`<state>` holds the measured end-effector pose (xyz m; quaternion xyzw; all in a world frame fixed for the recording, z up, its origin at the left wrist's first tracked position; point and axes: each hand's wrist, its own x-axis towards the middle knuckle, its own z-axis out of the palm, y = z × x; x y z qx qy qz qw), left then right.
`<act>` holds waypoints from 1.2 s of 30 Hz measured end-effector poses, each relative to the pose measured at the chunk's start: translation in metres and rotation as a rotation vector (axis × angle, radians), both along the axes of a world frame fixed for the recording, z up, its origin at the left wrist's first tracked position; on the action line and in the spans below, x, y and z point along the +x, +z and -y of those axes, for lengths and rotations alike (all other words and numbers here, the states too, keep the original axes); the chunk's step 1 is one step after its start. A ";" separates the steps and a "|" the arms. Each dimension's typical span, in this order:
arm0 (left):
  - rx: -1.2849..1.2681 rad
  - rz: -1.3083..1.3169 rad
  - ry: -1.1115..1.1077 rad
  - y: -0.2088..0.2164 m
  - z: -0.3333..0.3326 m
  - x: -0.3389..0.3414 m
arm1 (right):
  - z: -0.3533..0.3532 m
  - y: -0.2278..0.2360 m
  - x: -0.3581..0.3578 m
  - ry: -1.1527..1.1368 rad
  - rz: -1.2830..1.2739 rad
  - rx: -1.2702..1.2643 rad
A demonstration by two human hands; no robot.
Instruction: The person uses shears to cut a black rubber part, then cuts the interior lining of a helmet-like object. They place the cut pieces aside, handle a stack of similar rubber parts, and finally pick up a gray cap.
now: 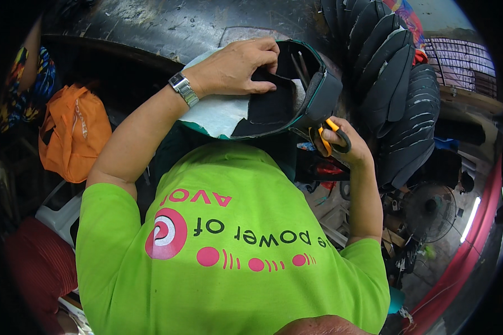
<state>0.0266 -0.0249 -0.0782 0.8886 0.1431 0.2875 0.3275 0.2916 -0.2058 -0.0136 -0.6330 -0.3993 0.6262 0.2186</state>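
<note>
Two hands work one black foam sheet [271,106]: the left hand [237,70] presses flat on it, fingers spread, over a white sheet [218,114]. The right hand [346,146] is closed through orange-handled scissors [331,137] at the foam's right edge. Stacked black soles [399,95] lie just beyond.

The left hand [237,68] is laid flat, palm down, with the fingers spread forward (a watch is worn on its wrist). The right hand [343,145] is closed in a grip, its forearm bent upward from the elbow.
</note>
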 end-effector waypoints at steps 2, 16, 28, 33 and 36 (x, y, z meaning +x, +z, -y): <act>0.010 -0.013 -0.014 0.001 0.000 -0.002 | -0.004 -0.002 0.000 0.039 -0.018 0.024; -0.072 0.018 -0.070 0.003 -0.002 -0.002 | -0.007 0.009 0.005 0.044 -0.018 -0.032; -0.050 0.022 -0.065 0.002 -0.001 -0.002 | -0.010 -0.003 0.001 0.045 -0.019 0.070; -0.053 0.004 -0.062 0.002 -0.002 -0.002 | -0.017 -0.006 0.007 0.012 -0.225 0.022; -0.052 0.005 -0.073 0.002 -0.002 -0.002 | -0.016 -0.009 0.005 -0.021 -0.261 0.020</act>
